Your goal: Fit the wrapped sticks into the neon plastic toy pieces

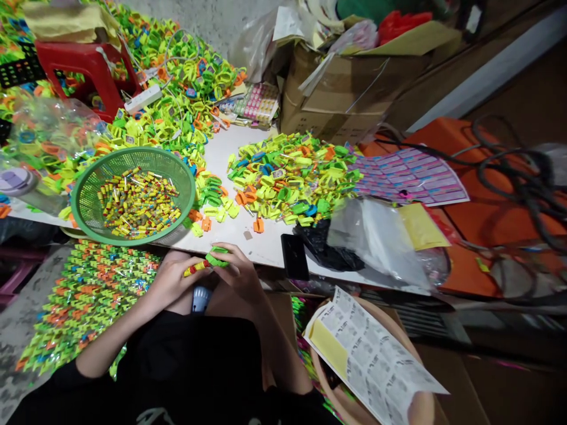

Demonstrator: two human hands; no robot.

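Note:
Just in front of the table edge, my left hand (170,280) pinches a small yellow-and-red tube (196,269). Close beside it, my right hand (239,268) has its fingers around a bright green plastic toy piece (217,256). The tube's end meets or nearly touches the green piece; whether it goes inside I cannot tell. Beyond my left hand stands a green mesh basket (84,203) holding many similar yellow-and-red tubes (137,203). Past my right hand lies a heap of yellow, green, orange and blue plastic pieces (287,177) on the white table (219,153).
A black phone (295,257) and clear plastic bags (376,236) lie along the table's edge. At the back are a cardboard box (336,88) and a red stool (88,71). Printed sheets (372,354) rest over a round tub (398,330) at lower right.

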